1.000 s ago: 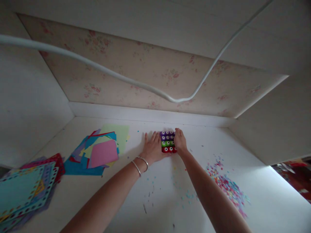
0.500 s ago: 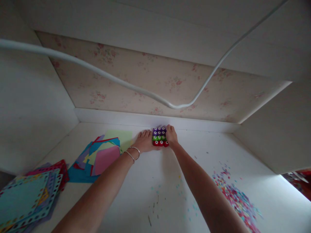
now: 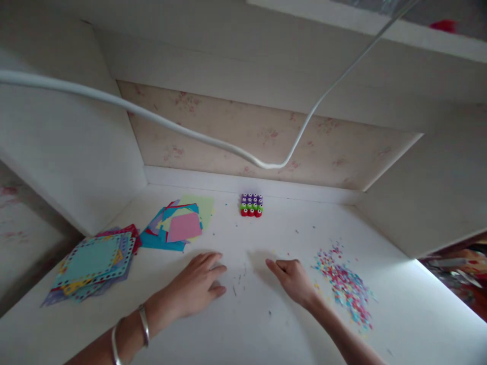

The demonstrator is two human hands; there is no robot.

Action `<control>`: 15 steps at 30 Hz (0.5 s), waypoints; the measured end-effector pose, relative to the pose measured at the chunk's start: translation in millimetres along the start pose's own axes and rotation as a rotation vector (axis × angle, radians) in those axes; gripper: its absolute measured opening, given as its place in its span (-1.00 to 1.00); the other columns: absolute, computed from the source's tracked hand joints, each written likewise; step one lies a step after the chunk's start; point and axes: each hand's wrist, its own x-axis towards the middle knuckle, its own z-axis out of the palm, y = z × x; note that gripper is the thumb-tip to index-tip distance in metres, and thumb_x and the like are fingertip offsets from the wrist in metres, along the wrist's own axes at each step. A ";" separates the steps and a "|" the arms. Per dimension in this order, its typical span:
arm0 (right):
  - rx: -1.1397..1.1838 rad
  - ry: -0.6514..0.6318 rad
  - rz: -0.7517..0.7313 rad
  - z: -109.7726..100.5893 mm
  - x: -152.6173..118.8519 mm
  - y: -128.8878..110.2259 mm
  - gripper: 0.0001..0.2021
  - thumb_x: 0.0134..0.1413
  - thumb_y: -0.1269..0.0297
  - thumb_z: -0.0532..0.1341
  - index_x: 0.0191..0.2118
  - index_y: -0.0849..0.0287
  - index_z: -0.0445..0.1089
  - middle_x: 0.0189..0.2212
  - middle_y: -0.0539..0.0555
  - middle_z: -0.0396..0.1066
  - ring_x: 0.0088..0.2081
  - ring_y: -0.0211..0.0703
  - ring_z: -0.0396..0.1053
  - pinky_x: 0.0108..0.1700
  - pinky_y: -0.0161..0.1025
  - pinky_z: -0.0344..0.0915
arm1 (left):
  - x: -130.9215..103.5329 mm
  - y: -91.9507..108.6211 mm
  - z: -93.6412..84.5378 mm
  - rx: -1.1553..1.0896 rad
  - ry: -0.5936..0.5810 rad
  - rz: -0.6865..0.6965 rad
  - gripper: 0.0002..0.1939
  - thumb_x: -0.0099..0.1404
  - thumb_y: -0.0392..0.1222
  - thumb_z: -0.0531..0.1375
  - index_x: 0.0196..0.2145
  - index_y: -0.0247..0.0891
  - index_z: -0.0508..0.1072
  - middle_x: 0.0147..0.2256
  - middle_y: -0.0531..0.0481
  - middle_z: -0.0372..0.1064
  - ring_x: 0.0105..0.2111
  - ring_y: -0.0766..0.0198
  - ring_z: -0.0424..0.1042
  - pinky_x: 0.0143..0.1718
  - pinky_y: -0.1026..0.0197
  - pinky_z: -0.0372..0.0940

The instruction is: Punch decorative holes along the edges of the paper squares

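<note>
My left hand (image 3: 200,285) is held above the white tabletop with its fingers apart and nothing in it. Two silver bangles (image 3: 143,324) circle that wrist. To the right, my right hand (image 3: 291,280) has its fingers curled in and the thumb stretched forward, and I see nothing in it. Beyond both hands, a compact block of small purple, green and red pieces (image 3: 251,205) stands near the back wall. Each piece has a white round mark with a dark centre. Neither hand touches the block.
Left lie a stack of hole-edged coloured sheets (image 3: 91,258) and a pile of coloured paper pieces (image 3: 184,226). Paper confetti (image 3: 346,284) is heaped at right, with dark scraps (image 3: 239,279) between the hands. A white cable (image 3: 182,133) hangs across the view above the white tabletop (image 3: 258,334).
Both hands have let go of the block and drawn back towards me, moving apart. The block stays by the back wall. The camera view has shifted, showing more of the table.
</note>
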 end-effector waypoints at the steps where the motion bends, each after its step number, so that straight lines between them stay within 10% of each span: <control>1: 0.004 -0.029 -0.005 2.4 -10.4 -4.9 -0.40 0.04 -0.18 0.16 -0.72 0.09 -0.11 -0.68 -0.10 -0.23 -0.60 -0.31 -0.22 -0.54 -0.27 -0.23 | -6.5 5.5 0.4 -0.074 0.005 -0.011 -0.77 0.32 -0.04 0.16 -0.15 -0.09 0.55 0.00 -0.06 0.46 0.04 0.06 0.39 0.08 0.05 0.23; 4: 0.164 -0.025 0.019 13.5 -24.3 -25.0 -0.39 0.00 -0.21 0.18 -0.71 0.07 -0.14 -0.70 -0.12 -0.24 -0.60 -0.32 -0.25 -0.56 -0.26 -0.25 | -7.7 19.1 2.4 -0.176 0.098 -0.110 -0.62 0.41 -0.04 0.02 -0.47 -0.19 0.48 -0.43 -0.01 0.44 -0.35 0.19 0.43 -0.24 0.19 0.25; 15: 0.288 0.031 -0.016 85.3 -13.3 -39.3 -0.44 0.09 -0.15 0.09 -0.70 0.06 -0.12 -0.68 -0.12 -0.20 -0.59 -0.32 -0.20 -0.54 -0.28 -0.21 | 14.3 15.4 33.5 -0.358 0.136 -0.265 -0.49 0.39 0.13 -0.05 -0.63 -0.19 0.05 -0.64 0.18 -0.11 -0.58 0.34 0.05 -0.53 0.26 -0.07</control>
